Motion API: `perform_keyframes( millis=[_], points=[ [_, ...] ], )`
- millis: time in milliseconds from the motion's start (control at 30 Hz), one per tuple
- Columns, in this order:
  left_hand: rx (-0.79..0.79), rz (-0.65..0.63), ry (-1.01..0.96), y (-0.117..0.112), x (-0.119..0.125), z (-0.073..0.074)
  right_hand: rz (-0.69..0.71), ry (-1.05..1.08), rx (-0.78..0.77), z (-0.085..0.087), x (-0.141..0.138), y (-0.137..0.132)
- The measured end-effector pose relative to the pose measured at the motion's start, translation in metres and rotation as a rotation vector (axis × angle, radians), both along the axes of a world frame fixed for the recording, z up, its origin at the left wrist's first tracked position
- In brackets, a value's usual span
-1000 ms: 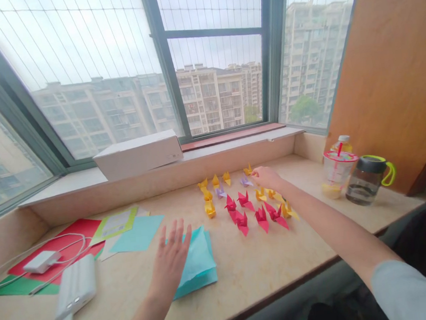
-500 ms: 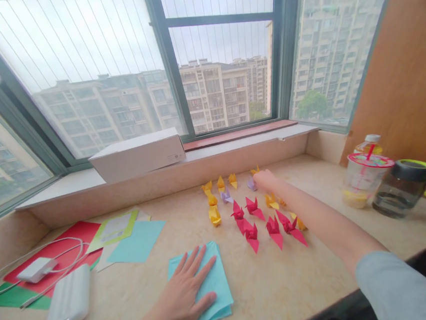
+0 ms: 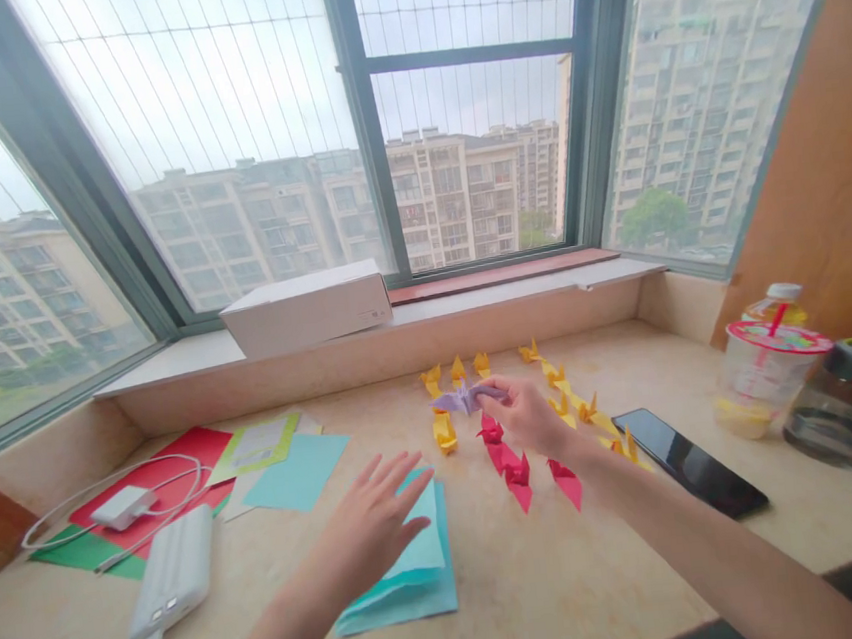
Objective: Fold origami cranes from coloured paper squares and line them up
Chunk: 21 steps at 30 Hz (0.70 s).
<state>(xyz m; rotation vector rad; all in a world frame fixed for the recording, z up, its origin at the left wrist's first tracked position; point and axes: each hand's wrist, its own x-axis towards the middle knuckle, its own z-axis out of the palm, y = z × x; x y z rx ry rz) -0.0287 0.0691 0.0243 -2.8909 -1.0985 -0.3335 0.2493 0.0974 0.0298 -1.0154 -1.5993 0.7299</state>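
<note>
My right hand (image 3: pixel 532 415) is closed, its fingertips pinching a lavender paper crane (image 3: pixel 462 398) over the group of folded birds. Whether the lavender paper there is one crane or two overlapping, I cannot tell. Fingers spread, my left hand (image 3: pixel 370 516) is open and hovers over a light-blue folded sheet (image 3: pixel 422 551), whose top layer lifts a little. Red paper cranes (image 3: pixel 517 479) lie below my right hand, which with its forearm hides some of them. Yellow paper cranes (image 3: pixel 444 433) stand to the left and behind, and another row of yellow cranes (image 3: pixel 554 377) runs along the right.
A black phone (image 3: pixel 688 460) lies right of my right forearm, near a lidded plastic cup (image 3: pixel 770 377) and a dark-topped jug (image 3: pixel 845 400). At left are a white power bank (image 3: pixel 171 575), a charger (image 3: pixel 124 507) with cables and coloured paper sheets (image 3: pixel 297 473). A white box (image 3: pixel 312 310) sits on the sill.
My right hand has drawn back leftward and nearer, bringing a lavender crane. My left hand has lifted off the blue paper. The phone has come into view as the arm moved.
</note>
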Motion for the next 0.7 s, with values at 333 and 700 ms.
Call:
perform_keyframes(
  millis=[333, 700],
  points=[
    [-0.087, 0.135, -0.620, 0.032, 0.039, -0.014, 0.011, -0.071, 0.003, -0.034, -0.053, -0.016],
    [-0.078, 0.044, -0.692, 0.019, 0.030, -0.043, 0.032, -0.130, -0.016, -0.048, -0.057, -0.021]
  ],
)
